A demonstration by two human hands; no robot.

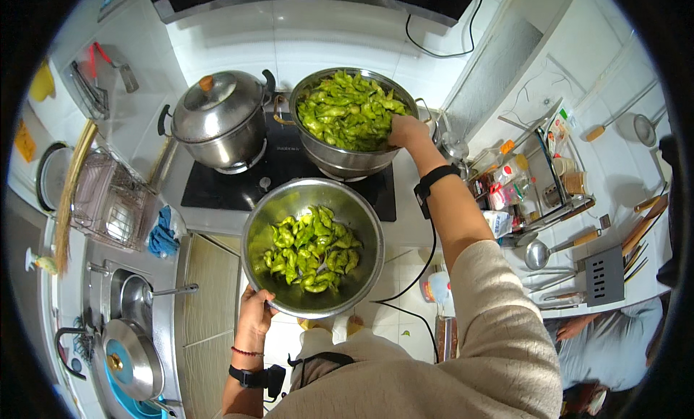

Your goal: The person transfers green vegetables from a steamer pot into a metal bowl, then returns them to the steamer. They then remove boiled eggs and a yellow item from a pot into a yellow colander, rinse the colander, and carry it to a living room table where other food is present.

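Note:
My left hand (pixel 257 309) grips the near rim of a stainless steel bowl (pixel 255 256), thumb over the edge. Green peppers (pixel 312 245) lie in this bowl, which is held in front of the stove's near edge. My right hand (pixel 405 131) reaches over the right rim of a wide steel pot (pixel 347 160) on the stove. The pot is heaped with green peppers (pixel 352 110). My right fingertips are hidden among them, so what they hold cannot be told.
A lidded steel pot (pixel 217 115) stands left on the black cooktop (pixel 217 188). The sink (pixel 116 289) with pans is at left. A spice rack (pixel 564 207) and hanging utensils are at right. A black cable (pixel 412 289) hangs near my right arm. Another person (pixel 612 343) is at lower right.

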